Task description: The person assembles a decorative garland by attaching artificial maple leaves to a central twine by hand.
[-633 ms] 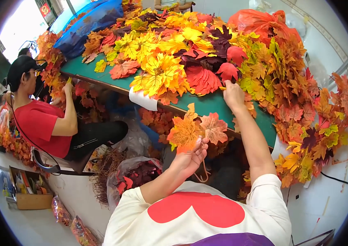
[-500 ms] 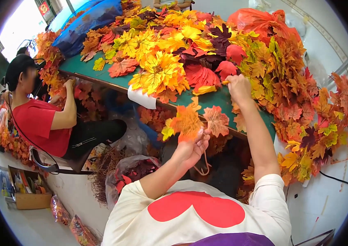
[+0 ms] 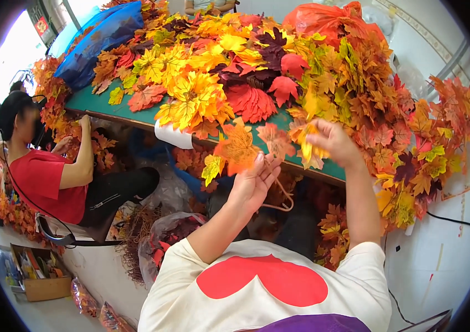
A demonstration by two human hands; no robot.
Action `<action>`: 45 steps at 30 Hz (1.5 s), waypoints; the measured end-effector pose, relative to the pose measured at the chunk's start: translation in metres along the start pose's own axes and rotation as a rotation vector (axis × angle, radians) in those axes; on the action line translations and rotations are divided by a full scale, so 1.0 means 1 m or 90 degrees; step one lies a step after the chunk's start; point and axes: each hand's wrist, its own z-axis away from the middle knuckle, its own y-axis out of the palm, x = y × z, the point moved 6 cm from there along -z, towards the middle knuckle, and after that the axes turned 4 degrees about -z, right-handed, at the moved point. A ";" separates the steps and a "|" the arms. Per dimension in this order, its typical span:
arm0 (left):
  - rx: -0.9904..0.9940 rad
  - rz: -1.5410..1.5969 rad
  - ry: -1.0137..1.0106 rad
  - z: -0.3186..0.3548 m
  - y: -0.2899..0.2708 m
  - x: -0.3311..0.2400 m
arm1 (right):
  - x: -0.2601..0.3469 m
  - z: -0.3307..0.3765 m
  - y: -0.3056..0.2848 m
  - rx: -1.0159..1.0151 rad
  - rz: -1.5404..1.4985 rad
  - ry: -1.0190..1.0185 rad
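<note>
Your small bunch of leaves is in front of you, just past the near edge of the table (image 3: 332, 170). It has an orange leaf (image 3: 237, 145) in the middle, a pink leaf (image 3: 275, 139) on the right and a yellow-green leaf (image 3: 212, 167) on the left. A thin brown stem (image 3: 286, 202) bends in a loop below it. I'd say the bunch is partly made, with these three leaves gathered. I can't tell if they are stuck to the stem or only held with it. The yellow leaf (image 3: 308, 148) on the right is apart from the bunch, so that one is not joined on yet

Your left hand (image 3: 256, 182) has its thumb and first finger pinched close on the bottom of the bunch, and the other fingers curl loosely. Your right hand (image 3: 334, 143) is over the near right edge of the table. Its fingertips look nearly closed on the yellow leaf, but they are blurry, so the grip is hard to see

Farther off is a big heap of loose leaves: yellow leaves (image 3: 193, 99) on the left, a stack of red leaves (image 3: 250, 103) in the middle and dark purple leaves (image 3: 273, 52) behind. A blue bag (image 3: 99, 47) is far left and a red bag (image 3: 329, 19) far right. On the left sits a person in a red shirt (image 3: 41, 177), with hands by more leaves
</note>
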 end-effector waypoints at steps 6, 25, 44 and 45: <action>0.043 -0.082 0.001 -0.001 0.010 0.031 | -0.053 0.052 0.038 0.009 -0.091 0.136; 0.013 -0.041 -0.029 0.019 -0.021 0.072 | -0.037 0.098 0.053 -0.256 0.388 -0.229; 0.006 -0.196 0.014 0.011 -0.004 0.049 | -0.004 0.125 0.055 -0.315 0.592 -0.337; 0.019 -0.200 -0.002 0.011 -0.003 0.051 | -0.009 0.123 0.057 -0.294 0.560 -0.330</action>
